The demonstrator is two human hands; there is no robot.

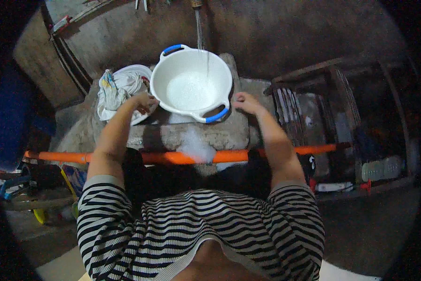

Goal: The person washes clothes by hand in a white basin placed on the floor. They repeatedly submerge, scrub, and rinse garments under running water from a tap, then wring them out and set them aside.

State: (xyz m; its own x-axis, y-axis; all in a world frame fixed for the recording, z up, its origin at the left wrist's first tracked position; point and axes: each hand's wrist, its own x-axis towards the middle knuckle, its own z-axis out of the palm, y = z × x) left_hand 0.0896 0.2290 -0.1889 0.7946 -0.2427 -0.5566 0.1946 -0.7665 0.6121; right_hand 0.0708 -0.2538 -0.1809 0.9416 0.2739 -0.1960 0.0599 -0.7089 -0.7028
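Observation:
A white plastic basin (191, 84) with blue handle grips stands on a concrete slab, with water falling into it from a tap (196, 4) above. At the basin's left side is my left hand (146, 102), fingers curled close to the rim; whether it grips the rim is not clear. My right hand (245, 102) is just right of the basin, apart from it, with fingers bent. Left of the basin, a pile of wet-looking white cloth (121, 87) with yellow and blue marks lies in a second, light-coloured basin (140, 121), partly behind my left forearm.
An orange pipe (231, 156) runs across in front of me, with white foam (196, 147) at its middle. The concrete slab (221, 135) has a worn front edge. On the right stands a rack (336, 95) with things on it. A rough wall (284, 35) rises behind.

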